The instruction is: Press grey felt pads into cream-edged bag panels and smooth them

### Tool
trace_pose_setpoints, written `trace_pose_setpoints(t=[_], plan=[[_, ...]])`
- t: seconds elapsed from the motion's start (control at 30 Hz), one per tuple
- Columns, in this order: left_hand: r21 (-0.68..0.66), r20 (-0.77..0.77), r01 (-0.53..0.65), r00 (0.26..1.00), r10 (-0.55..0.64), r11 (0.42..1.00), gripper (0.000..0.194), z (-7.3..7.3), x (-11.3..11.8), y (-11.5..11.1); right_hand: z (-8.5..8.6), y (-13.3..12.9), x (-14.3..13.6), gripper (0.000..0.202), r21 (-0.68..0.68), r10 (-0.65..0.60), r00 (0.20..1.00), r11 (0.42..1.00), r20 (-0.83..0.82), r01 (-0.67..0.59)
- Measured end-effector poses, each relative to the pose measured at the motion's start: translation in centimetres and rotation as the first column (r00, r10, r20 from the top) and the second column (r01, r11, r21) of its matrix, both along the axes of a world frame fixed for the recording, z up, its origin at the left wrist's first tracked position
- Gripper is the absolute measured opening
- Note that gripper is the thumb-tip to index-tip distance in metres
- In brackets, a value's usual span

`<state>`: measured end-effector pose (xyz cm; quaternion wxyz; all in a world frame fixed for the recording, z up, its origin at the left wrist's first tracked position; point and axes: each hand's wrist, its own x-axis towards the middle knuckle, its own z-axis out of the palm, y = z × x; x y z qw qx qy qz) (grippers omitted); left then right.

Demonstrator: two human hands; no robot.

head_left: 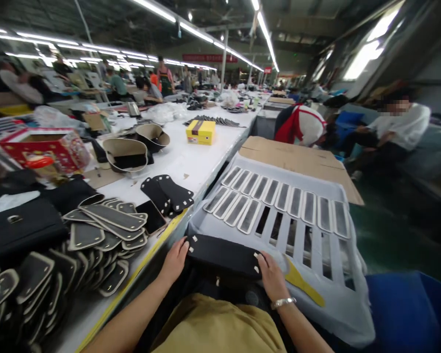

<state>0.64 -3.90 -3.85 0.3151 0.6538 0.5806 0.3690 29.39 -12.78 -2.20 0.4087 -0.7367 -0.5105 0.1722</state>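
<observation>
**Between the two hands, a black panel held by its ends**

Just ahead of the wearer's body, the black panel (pixel 224 256) spans from the left hand (pixel 175 260) to the right hand (pixel 274 279). Each hand is closed on one short end, though the fingers underneath are hidden. Small white tabs (pixel 195 239) show at both ends, close to the fingertips; whether any finger presses on one, I cannot tell.

For a sound hold, equal pressure left and right would suit best, with the fingertips on the rim rather than over the tabs. The panel looks supple, so pushing the hands toward each other could bow its middle, while a light outward pull should hold it flat. Whether anything supports it from below is hidden.

Beyond the hands stands a cloth-covered frame (pixel 353 318) bearing two rows of pale-edged strips (pixel 295 202). A yellow paddle-shaped piece (pixel 304 284) lies just beside the right hand, so that elbow and wrist are best moved with care. Left of the left hand, on the white table (pixel 180 159), are a heap of dark pieces (pixel 112 215) and, farther forward, black tabbed pieces (pixel 175 192).
</observation>
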Motion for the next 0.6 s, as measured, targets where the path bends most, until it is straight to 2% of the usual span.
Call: trace_pose_setpoints(t=[0.07,0.1,0.17,0.23,0.27,0.33,0.43,0.53,0.6], plan=[[0.210,-0.131,0.097,0.989,-0.070,0.973,0.043,0.9,0.5,-2.0,0.6,-0.5,-1.1,0.039,0.112,0.070,0.970,0.989,0.233,-0.098],[0.324,-0.249,0.214,0.959,-0.135,0.922,0.045,1.2,1.1,-3.2,0.7,-0.7,-2.0,0.039,0.151,0.141,0.913,0.966,0.383,-0.212],[0.426,-0.462,0.451,0.854,-0.240,0.785,0.043,1.5,2.5,-5.0,0.5,-1.1,-4.2,0.041,0.135,0.285,0.714,0.873,0.640,-0.470],[0.450,-0.561,0.535,0.792,-0.240,0.714,0.039,1.3,3.7,-5.9,-0.1,-1.3,-6.0,0.044,0.063,0.357,0.541,0.790,0.762,-0.610],[0.456,-0.584,0.547,0.779,-0.228,0.702,0.037,1.1,3.9,-5.9,-0.5,-1.4,-6.5,0.045,0.043,0.358,0.489,0.772,0.795,-0.634],[0.463,-0.601,0.542,0.774,-0.201,0.701,0.036,0.6,3.7,-5.5,-1.1,-1.4,-6.5,0.048,0.028,0.340,0.435,0.760,0.834,-0.649],[0.468,-0.589,0.501,0.791,-0.166,0.728,0.037,0.5,2.0,-4.9,-1.5,-1.7,-4.6,0.054,-0.004,0.351,0.408,0.762,0.843,-0.647],[0.445,-0.556,0.449,0.817,-0.154,0.775,0.039,1.1,0.2,-4.9,-0.8,-2.1,-2.8,0.062,-0.055,0.383,0.405,0.780,0.830,-0.623],[0.417,-0.516,0.427,0.838,-0.178,0.802,0.041,1.7,-0.8,-5.0,-0.1,-1.9,-2.1,0.065,-0.074,0.411,0.394,0.763,0.822,-0.642]])
